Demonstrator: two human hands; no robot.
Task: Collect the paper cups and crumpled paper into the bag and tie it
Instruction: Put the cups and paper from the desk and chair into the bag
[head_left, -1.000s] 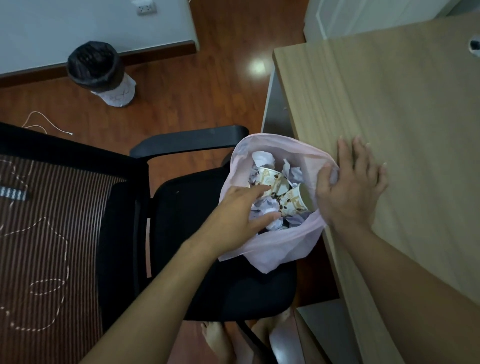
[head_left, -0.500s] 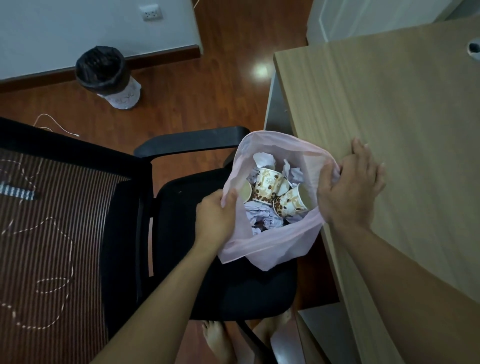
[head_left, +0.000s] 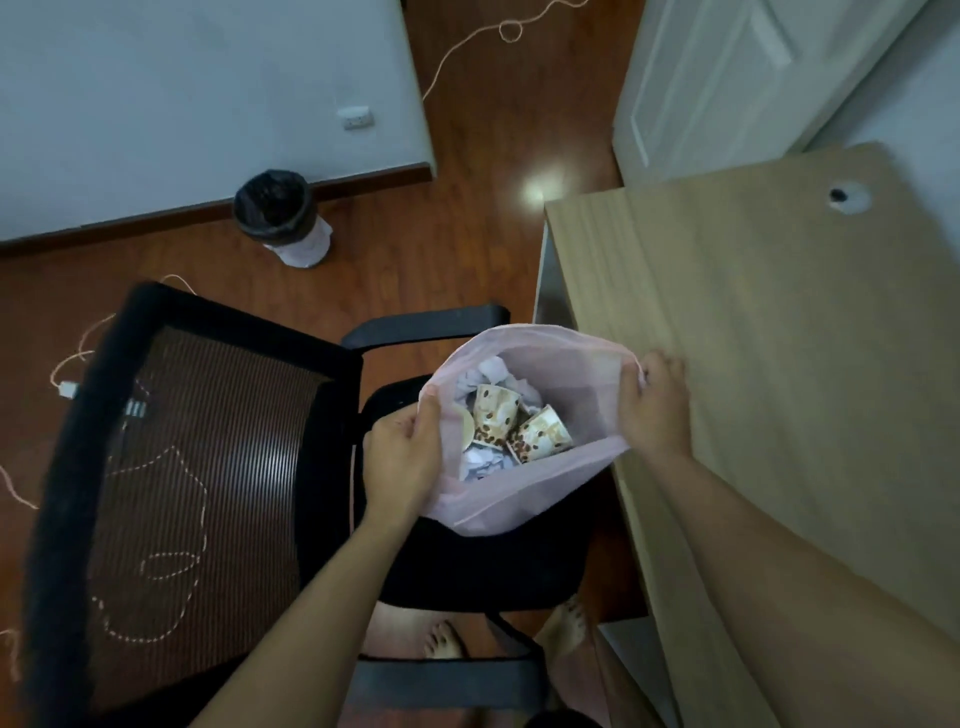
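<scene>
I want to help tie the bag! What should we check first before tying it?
1. All visible paper cups are inside the pink bag: ok.
2. The crumpled paper is inside too: ok.
3. The left hand grips one side of the rim and the right hand grips the opposite side: ok.
4. Nothing is left on the desk: cannot tell, part of it is out of view.
5. The bag is tied shut: not ok, its mouth is wide open.

The bag (head_left: 519, 501) is pale pink; the paper cups (head_left: 496, 414) are cream with brown coffee-bean print, the crumpled paper (head_left: 480, 462) white. At nine o'clock, the black chair (head_left: 218, 467) has striped mesh; at three, the worktop (head_left: 805, 389) shows light woodgrain.
</scene>
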